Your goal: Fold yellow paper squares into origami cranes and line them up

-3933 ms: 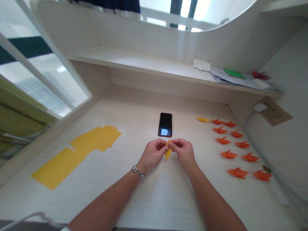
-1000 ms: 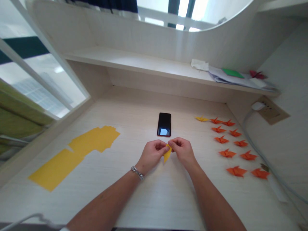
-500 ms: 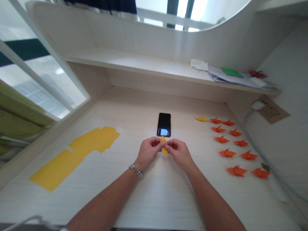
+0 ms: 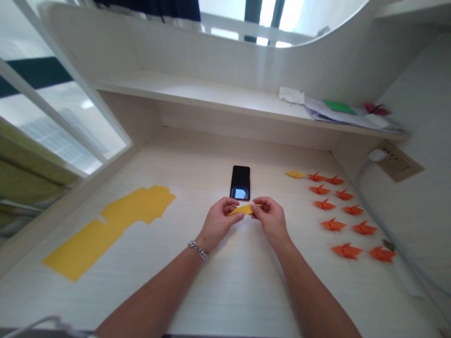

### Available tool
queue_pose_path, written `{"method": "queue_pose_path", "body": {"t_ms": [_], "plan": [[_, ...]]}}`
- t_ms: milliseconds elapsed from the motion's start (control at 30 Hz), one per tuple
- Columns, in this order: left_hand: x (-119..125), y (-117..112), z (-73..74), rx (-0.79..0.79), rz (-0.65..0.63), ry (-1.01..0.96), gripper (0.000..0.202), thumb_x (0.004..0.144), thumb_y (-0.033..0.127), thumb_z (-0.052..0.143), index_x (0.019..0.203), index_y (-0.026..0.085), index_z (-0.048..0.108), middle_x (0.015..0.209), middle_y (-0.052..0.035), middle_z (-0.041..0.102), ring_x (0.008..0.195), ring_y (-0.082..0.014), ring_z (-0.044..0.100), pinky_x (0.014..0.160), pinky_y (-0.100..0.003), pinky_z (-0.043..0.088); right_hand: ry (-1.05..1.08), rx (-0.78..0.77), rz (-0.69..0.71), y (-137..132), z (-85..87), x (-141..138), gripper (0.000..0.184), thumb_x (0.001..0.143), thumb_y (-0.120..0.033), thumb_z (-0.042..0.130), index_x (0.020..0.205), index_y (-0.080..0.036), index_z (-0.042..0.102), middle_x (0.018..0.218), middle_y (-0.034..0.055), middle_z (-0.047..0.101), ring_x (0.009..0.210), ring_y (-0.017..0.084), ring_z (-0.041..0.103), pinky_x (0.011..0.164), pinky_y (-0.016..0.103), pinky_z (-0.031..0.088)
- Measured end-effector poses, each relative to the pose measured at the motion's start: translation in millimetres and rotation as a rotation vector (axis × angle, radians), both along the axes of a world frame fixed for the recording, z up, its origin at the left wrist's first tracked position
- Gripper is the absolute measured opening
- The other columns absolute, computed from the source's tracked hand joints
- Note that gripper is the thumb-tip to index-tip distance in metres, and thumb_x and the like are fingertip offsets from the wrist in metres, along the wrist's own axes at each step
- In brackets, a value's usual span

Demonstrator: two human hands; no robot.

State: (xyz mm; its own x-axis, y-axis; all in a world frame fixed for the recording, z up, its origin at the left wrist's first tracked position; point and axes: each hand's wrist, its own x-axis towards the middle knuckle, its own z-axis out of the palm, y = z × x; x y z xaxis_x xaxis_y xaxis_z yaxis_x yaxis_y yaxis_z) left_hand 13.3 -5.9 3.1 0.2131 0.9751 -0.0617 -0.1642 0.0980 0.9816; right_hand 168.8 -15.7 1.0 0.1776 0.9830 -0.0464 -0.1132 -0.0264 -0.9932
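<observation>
A small folded piece of yellow paper [image 4: 243,210] is stretched sideways between my two hands, just in front of a black phone [image 4: 241,180]. My left hand [image 4: 220,218] pinches its left end between thumb and fingers. At the other end, my right hand [image 4: 271,218] has thumb and fingers closed on the paper. My fingers hide both of its ends. To the right stand several orange paper cranes [image 4: 333,224] in rows, with one yellow paper crane [image 4: 295,174] at the far end.
Yellow paper sheets [image 4: 84,246] lie spread out on the left of the desk [image 4: 197,155]. A shelf [image 4: 211,94] runs along the back, with papers [image 4: 338,115] on its right part. A cable [image 4: 378,211] hangs from the wall socket [image 4: 401,159] on the right.
The folded yellow paper has turned from pointing toward me to lying crosswise. My right hand has shifted slightly right, so my hands are a little farther apart.
</observation>
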Motion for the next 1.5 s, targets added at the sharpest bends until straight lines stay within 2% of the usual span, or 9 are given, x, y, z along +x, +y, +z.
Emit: {"method": "queue_pose_path", "body": {"t_ms": [133, 300, 400, 500, 667, 933, 1067, 1200, 1500], "plan": [[2, -4, 2.3, 0.036, -0.150, 0.083, 0.026, 0.065, 0.022, 0.074, 0.087, 0.014, 0.063, 0.079, -0.0042, 0.067, 0.073, -0.0148, 0.062, 0.068, -0.026, 0.048, -0.081, 0.062, -0.015, -1, 4.3, 5, 0.031, 0.064, -0.029, 0.074, 0.090, -0.018, 0.061, 0.064, -0.0009, 0.063, 0.060, 0.015, 0.061, 0.057, 0.028, 0.052], [4, -6, 4.6, 0.040, -0.189, 0.109, 0.021, 0.074, 0.035, 0.067, 0.077, 0.013, 0.066, 0.073, -0.0047, 0.067, 0.064, -0.0140, 0.060, 0.061, -0.025, 0.047, -0.119, 0.073, 0.006, -3, 7.6, 5, 0.025, 0.070, -0.034, 0.070, 0.088, -0.018, 0.063, 0.066, 0.0011, 0.065, 0.060, 0.016, 0.061, 0.057, 0.029, 0.052], [5, -6, 4.3, 0.010, -0.164, 0.112, 0.023, 0.070, 0.035, 0.070, 0.075, 0.013, 0.069, 0.071, -0.0052, 0.068, 0.063, -0.0148, 0.060, 0.058, -0.025, 0.046, -0.041, 0.093, -0.044, -2, 6.7, 2, 0.027, 0.073, -0.040, 0.067, 0.087, -0.017, 0.062, 0.071, 0.0029, 0.067, 0.063, 0.017, 0.062, 0.058, 0.030, 0.053], [6, -6, 2.1, -0.038, -0.060, 0.057, 0.023, 0.068, 0.034, 0.074, 0.077, 0.013, 0.072, 0.074, -0.0060, 0.070, 0.065, -0.0151, 0.061, 0.060, -0.024, 0.047, 0.014, 0.088, -0.082, -1, 4.6, -1, 0.032, 0.075, -0.043, 0.065, 0.094, -0.018, 0.059, 0.076, 0.0033, 0.067, 0.066, 0.017, 0.064, 0.057, 0.028, 0.052], [6, -4, -3.2, -0.095, 0.079, -0.083, 0.027, 0.066, 0.034, 0.076, 0.084, 0.014, 0.073, 0.084, -0.0085, 0.073, 0.073, -0.0172, 0.065, 0.067, -0.028, 0.051, -0.062, 0.080, -0.017, -3, -1.4, -9, 0.030, 0.067, -0.040, 0.074, 0.083, -0.018, 0.062, 0.076, 0.0031, 0.067, 0.067, 0.016, 0.063, 0.057, 0.027, 0.051], [5, -6, 0.7, -0.014, 0.033, -0.037, 0.032, 0.069, 0.033, 0.074, 0.095, 0.013, 0.070, 0.093, -0.0096, 0.071, 0.084, -0.0209, 0.066, 0.075, -0.032, 0.054, -0.047, 0.056, 0.024, -5, -0.3, -8, 0.025, 0.066, -0.035, 0.074, 0.081, -0.016, 0.069, 0.073, 0.0039, 0.070, 0.063, 0.016, 0.062, 0.061, 0.030, 0.052], [5, -6, 1.5, 0.050, 0.100, -0.039, 0.028, 0.067, 0.028, 0.076, 0.088, 0.014, 0.066, 0.086, -0.0064, 0.070, 0.077, -0.0178, 0.066, 0.071, -0.031, 0.054, 0.040, 0.061, 0.059, -5, 2.0, -7, 0.024, 0.063, -0.030, 0.076, 0.083, -0.017, 0.070, 0.082, 0.0058, 0.072, 0.073, 0.019, 0.066, 0.073, 0.034, 0.053], [4, -5, 0.4, 0.044, 0.063, -0.024, 0.027, 0.067, 0.028, 0.076, 0.087, 0.013, 0.066, 0.088, -0.0073, 0.069, 0.075, -0.0172, 0.065, 0.070, -0.030, 0.054, 0.065, 0.048, 0.071, -5, 2.4, -6, 0.023, 0.062, -0.028, 0.077, 0.080, -0.016, 0.071, 0.083, 0.0063, 0.073, 0.076, 0.020, 0.066, 0.078, 0.036, 0.052], [-1, -2, 7.1, 0.030, -0.041, -0.018, 0.019, 0.067, 0.024, 0.075, 0.079, 0.012, 0.068, 0.083, -0.0065, 0.069, 0.072, -0.0160, 0.064, 0.069, -0.028, 0.053, 0.063, -0.010, 0.160, -5, 12.5, 0, 0.020, 0.058, -0.025, 0.079, 0.074, -0.017, 0.072, 0.071, 0.0031, 0.071, 0.062, 0.015, 0.063, 0.059, 0.027, 0.050]]}}
